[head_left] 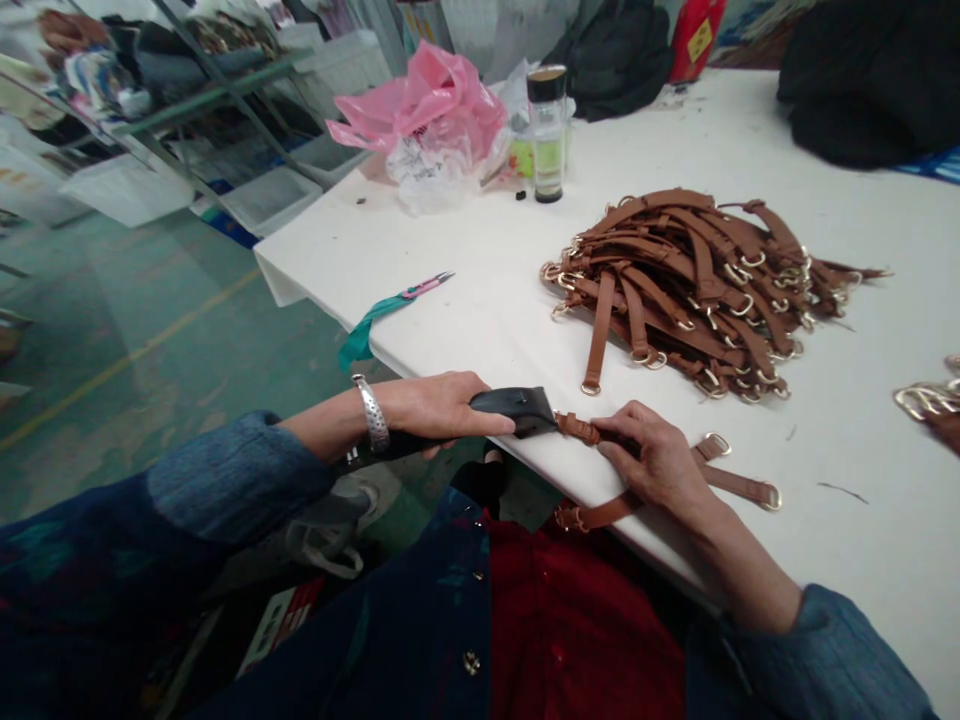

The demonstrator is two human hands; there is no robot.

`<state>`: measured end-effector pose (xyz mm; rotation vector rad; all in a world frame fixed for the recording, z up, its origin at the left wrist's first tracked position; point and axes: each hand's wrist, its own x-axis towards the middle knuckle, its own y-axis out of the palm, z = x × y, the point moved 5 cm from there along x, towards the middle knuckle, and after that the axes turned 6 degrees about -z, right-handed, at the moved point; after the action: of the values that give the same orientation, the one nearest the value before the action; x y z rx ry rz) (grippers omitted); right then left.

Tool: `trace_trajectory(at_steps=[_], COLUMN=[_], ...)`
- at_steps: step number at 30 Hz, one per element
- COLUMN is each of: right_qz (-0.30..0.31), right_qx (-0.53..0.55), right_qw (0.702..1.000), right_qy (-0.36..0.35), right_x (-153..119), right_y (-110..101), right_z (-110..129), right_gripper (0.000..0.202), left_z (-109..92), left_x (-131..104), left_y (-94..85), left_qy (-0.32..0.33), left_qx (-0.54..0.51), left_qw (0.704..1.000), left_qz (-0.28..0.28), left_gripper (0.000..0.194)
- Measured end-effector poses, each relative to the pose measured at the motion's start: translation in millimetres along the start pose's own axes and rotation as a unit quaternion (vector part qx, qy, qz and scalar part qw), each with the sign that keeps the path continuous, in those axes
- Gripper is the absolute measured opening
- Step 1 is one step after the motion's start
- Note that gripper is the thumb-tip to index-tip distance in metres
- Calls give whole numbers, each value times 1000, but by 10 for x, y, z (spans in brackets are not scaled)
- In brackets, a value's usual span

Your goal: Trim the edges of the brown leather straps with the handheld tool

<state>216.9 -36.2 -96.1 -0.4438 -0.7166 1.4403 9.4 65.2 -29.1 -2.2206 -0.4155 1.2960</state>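
Note:
My left hand (442, 405) is wrapped round a black hand-held tool (517, 408) with a wide, blunt head; its exact kind is unclear. The head of the tool points right, at the end of a brown leather strap (577, 428). Pinched between thumb and fingers of my right hand (649, 455) is that strap, held over the table's front edge. Other brown straps with gold D-rings (742, 487) lie under and beside the right hand. One strap end with a buckle (571, 517) hangs past the edge. Whether tool and strap touch cannot be made out.
A large heap of brown straps with gold rings (690, 280) lies on the white table (480, 310). Thread snips (427, 287) with a teal cloth tie rest near the left edge. Farther back are a pink plastic bag (439, 100), a lidded bottle (547, 140) and black bags (870, 85).

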Motion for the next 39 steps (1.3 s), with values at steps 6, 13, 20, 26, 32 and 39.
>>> trace_trajectory(at_steps=[6, 13, 20, 26, 32, 39], right_qz=[-1, -7, -11, -2, -4, -19], right_qx=[6, 14, 9, 2, 6, 11], right_qw=[1000, 1000, 1000, 1000, 1000, 1000], right_qy=[8, 1, 14, 9, 6, -7], right_x=[-5, -16, -4, -16, -10, -6], right_y=[9, 18, 6, 13, 8, -1], right_z=[-28, -53, -66, -84, -71, -71], right_gripper=[25, 27, 28, 29, 28, 29], left_z=[-183, -29, -118, 61, 8, 25], left_x=[83, 12, -52, 10, 14, 42], left_y=[-20, 28, 94, 83, 109, 136], left_qy=[23, 1, 20, 9, 22, 21], left_qx=[24, -12, -6, -67, -64, -81], left_qw=[999, 1000, 1000, 998, 998, 996], left_qz=[-20, -28, -6, -4, -9, -20], left_gripper=[58, 61, 59, 60, 60, 58])
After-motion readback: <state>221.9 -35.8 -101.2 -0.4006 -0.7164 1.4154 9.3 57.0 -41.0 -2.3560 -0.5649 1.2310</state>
